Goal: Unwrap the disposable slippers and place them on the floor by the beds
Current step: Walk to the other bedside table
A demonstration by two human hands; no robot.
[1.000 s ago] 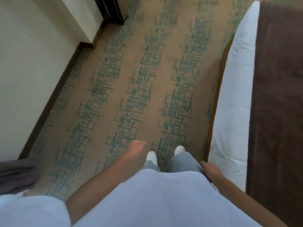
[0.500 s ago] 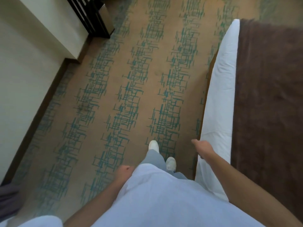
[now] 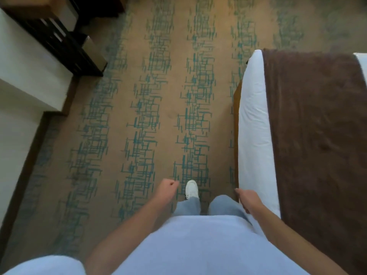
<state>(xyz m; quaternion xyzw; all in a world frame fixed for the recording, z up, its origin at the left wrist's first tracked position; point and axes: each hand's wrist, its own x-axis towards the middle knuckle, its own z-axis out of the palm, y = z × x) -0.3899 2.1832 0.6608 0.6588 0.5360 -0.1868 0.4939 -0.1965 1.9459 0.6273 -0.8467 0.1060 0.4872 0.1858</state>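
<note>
Tan carpet [image 3: 168, 108] with bands of teal crosshatch ran the length of the room where you stood, and it filled most of what your camera took in. No slippers showed anywhere in the view, wrapped or unwrapped, so their look and place cannot be told from it.

Your left hand [image 3: 166, 190] hung in front of your hip with the fingers curled in to a loose fist, holding nothing. Your right hand [image 3: 245, 197] hung low at your other side, just beside the edge of the bed, its fingers drawn together and pointing down; it held nothing that could be seen, though blur made the fingertips hard to read. Both forearms were bare below a pale blue shirt [image 3: 198, 245] that covered the bottom of the view.

Between your hands, one white shoe [image 3: 191, 189] was planted forward on the carpet under a grey-blue trouser leg [image 3: 187, 205]; the other foot was hidden behind your knee.

On your right, the bed [image 3: 256, 135] ran alongside you, white sheet over its side and a dark brown cover [image 3: 321, 135] across the top. On your left stood a cream wall [image 3: 17, 124] with a dark baseboard, and farther ahead on that side a dark slatted piece of furniture [image 3: 65, 46] sat against it.
</note>
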